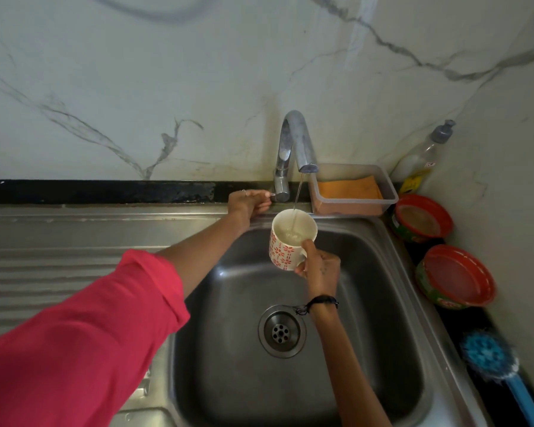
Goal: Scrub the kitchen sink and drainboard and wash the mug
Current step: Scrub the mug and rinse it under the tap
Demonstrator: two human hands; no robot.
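A white mug [285, 246] with red flower marks is held upright over the steel sink [367, 303], under the tap [296, 143]. A thin stream of water falls from the spout into the mug, which holds some water. My right hand [319, 268] grips the mug by its handle. My left hand [250, 204], with a red sleeve behind it, is closed on the tap's small lever at the tap's base. The ribbed drainboard [53, 260] lies to the left of the sink. The drain [281, 331] is open at the bottom of the bowl.
A clear tray with an orange cloth [349, 188] sits behind the sink at the right. A soap bottle [423, 163] stands in the corner. Two red-lidded tubs [423, 218] [457, 277] and a blue brush [490, 357] lie along the right counter. A marble wall rises behind.
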